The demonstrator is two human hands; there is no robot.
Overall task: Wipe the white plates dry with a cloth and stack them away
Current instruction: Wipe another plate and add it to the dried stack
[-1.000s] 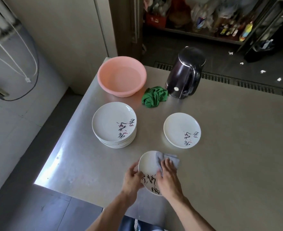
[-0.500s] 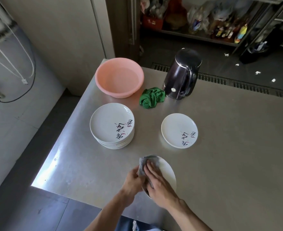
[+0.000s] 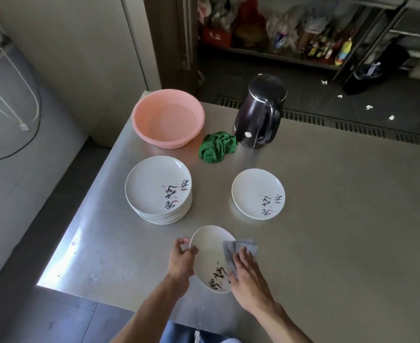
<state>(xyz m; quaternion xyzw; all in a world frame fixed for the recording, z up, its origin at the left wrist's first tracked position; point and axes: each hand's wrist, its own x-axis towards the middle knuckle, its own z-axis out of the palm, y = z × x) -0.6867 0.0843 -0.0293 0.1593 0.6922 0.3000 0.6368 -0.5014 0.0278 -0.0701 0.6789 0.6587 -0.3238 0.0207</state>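
Observation:
I hold a white plate point(image 3: 210, 253) with black lettering, tilted above the near edge of the steel table point(image 3: 327, 219). My left hand point(image 3: 181, 262) grips its left rim, thumb on the face and fingers behind. With straight fingers, my right hand point(image 3: 247, 278) presses a grey cloth point(image 3: 241, 247) onto the plate's right side. A tall stack of several white plates point(image 3: 158, 189) stands to the left, and a low stack of plates point(image 3: 257, 193) lies to the right.
A pink basin point(image 3: 168, 117) sits at the table's far left corner. Beside it lie a crumpled green cloth point(image 3: 217, 146) and a dark kettle point(image 3: 259, 112). The table's left edge drops to a grey floor. Shelves with bottles stand beyond.
The plate has been turned so its lettered face shows again. My right hand swept the grey cloth from the plate's left side to its right side.

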